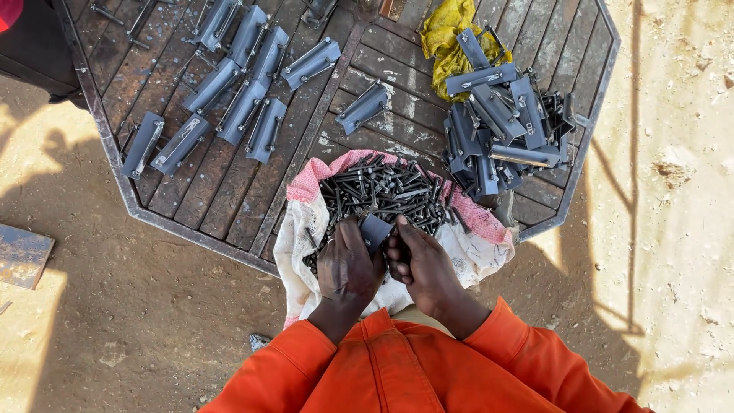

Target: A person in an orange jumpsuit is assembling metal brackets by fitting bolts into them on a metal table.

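My left hand (pixel 348 264) and my right hand (pixel 419 264) meet over the near edge of a pile of dark bolts (pixel 382 190). Between them they hold a small grey metal bracket (pixel 375 229), mostly hidden by the fingers. The bolts lie on a white and pink sack (pixel 478 245) spread over the edge of an octagonal wooden table (pixel 229 195). Orange sleeves cover both my arms.
A row of grey metal brackets (pixel 245 99) lies laid out on the table's left half, one bracket (pixel 363 107) apart in the middle. A heap of the same brackets (pixel 501 130) sits at the right beside a yellow cloth (pixel 447 34). Sandy ground surrounds the table.
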